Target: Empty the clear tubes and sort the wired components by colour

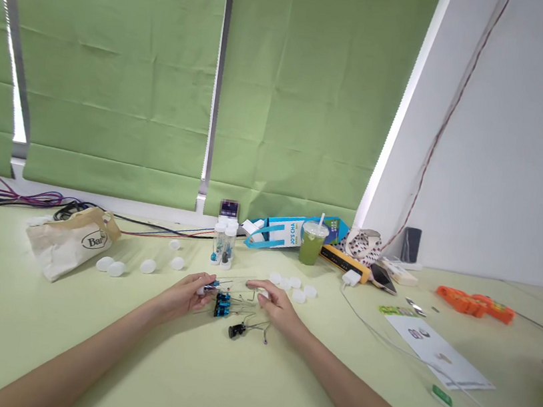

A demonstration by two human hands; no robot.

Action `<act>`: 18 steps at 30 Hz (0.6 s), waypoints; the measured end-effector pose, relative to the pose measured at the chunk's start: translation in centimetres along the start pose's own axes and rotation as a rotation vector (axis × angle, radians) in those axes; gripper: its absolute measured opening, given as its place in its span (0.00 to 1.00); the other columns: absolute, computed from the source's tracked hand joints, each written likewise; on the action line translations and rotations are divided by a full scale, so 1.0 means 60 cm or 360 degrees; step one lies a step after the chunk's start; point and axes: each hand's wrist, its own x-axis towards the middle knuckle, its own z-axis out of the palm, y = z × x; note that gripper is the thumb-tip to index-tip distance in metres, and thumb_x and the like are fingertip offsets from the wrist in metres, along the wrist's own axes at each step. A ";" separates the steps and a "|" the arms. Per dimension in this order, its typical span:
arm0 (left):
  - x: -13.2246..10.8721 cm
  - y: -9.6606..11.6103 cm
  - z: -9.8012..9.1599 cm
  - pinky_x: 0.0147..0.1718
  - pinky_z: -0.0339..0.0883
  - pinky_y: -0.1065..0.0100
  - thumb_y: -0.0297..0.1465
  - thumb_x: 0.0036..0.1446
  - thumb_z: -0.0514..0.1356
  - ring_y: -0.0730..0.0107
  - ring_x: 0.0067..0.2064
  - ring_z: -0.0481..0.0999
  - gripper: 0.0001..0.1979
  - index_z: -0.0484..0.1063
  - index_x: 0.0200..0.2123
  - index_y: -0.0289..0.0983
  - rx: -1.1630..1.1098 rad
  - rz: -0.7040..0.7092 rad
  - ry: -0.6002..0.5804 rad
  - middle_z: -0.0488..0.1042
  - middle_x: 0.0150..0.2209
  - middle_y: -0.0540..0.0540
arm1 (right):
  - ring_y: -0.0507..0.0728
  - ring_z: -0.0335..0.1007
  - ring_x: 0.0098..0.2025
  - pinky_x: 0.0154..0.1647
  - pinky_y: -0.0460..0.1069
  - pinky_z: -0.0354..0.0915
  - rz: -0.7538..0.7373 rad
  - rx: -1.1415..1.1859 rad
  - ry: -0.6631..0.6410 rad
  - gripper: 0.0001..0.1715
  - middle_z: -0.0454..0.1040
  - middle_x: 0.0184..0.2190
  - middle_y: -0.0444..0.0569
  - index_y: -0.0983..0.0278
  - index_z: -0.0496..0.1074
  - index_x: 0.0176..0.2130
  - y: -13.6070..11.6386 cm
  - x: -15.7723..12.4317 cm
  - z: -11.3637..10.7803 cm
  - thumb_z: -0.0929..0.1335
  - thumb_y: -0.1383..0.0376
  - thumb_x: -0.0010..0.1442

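The left hand point(186, 294) has its grip pinched together on a small blue part point(212, 285). The right hand point(278, 305) lies over thin wire legs, and I cannot tell if its grip is closed. Between them on the surface point(178, 365) lie blue capacitors point(222, 306) and a black capacitor point(235, 330), loose. Behind stand clear vials point(223, 242) with a few blue and dark parts inside. Many white caps point(293, 287) lie about, so I judge that much remains.
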 end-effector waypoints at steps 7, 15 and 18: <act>0.002 -0.007 0.010 0.17 0.45 0.75 0.44 0.47 0.58 0.82 0.17 0.59 0.17 0.61 0.25 0.35 0.0121 0.0025 -0.0023 0.62 0.19 0.55 | 0.53 0.62 0.43 0.46 0.50 0.56 -0.0097 -0.0219 -0.0278 0.23 0.67 0.39 0.46 0.57 0.63 0.51 -0.009 -0.005 0.007 0.60 0.70 0.55; 0.002 0.005 0.012 0.14 0.43 0.76 0.47 0.45 0.57 0.83 0.15 0.57 0.20 0.59 0.23 0.35 0.0263 -0.0009 0.0194 0.66 0.20 0.53 | 0.54 0.62 0.42 0.46 0.51 0.55 0.0040 -0.0026 -0.0239 0.20 0.68 0.37 0.47 0.61 0.68 0.45 0.002 0.001 0.005 0.60 0.72 0.53; -0.002 0.008 0.016 0.14 0.42 0.76 0.48 0.45 0.57 0.82 0.15 0.56 0.20 0.59 0.23 0.36 0.0342 0.0018 0.0210 0.66 0.18 0.54 | 0.54 0.62 0.40 0.43 0.50 0.56 0.0096 0.0012 -0.0255 0.23 0.68 0.36 0.46 0.60 0.68 0.46 0.002 0.003 0.005 0.60 0.72 0.51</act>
